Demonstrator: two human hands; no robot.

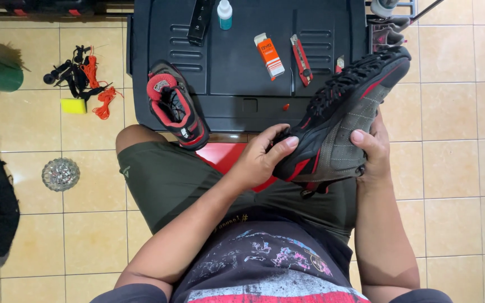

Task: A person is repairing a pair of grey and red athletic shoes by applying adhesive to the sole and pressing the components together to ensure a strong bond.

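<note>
Shoe between both hands' fingers (tilted)

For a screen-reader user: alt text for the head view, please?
Both hands, left hand and right hand, hold a grey, black and red shoe over the lap. A matching shoe lies on a black tray.

Shoe held in both hands over lap.
Left hand gripping heel of grey-black shoe, right hand on its side. Second shoe on black tray edge, beside orange box, cutter, bottle.
</note>
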